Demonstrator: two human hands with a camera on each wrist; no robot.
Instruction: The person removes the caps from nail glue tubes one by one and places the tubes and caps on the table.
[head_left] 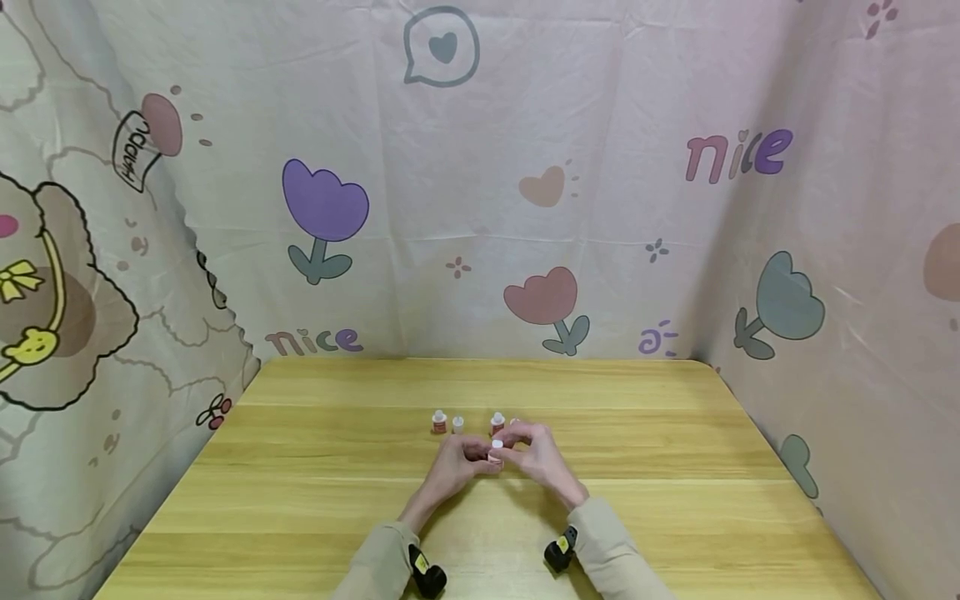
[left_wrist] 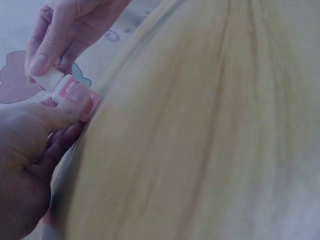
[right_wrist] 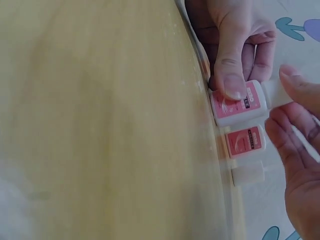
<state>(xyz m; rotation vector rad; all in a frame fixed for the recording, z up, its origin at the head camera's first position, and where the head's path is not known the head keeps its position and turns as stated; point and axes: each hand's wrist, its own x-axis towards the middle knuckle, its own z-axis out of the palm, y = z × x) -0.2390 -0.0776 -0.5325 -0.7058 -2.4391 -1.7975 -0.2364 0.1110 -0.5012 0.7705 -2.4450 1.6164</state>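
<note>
My left hand (head_left: 454, 467) grips a small white bottle (left_wrist: 62, 95) with a pink label round its body, the thumb lying across the label. At its top, my right hand (head_left: 542, 457) pinches the white cap (right_wrist: 276, 94) between thumb and fingers. The cap sits at the bottle's neck. Just beyond the hands stands another small bottle (right_wrist: 245, 141) with a red-pink label. Beside that one is a loose white cap (right_wrist: 248, 173) with a thin stem, partly hidden by the right hand in the head view.
Farther left on the wooden table (head_left: 300, 500) stand a third pink-labelled bottle (head_left: 439, 423) and a white cap (head_left: 458, 425) with its stem up. A printed cloth (head_left: 450, 275) hangs behind the table's back edge. Both wrists wear black cameras (head_left: 427, 573).
</note>
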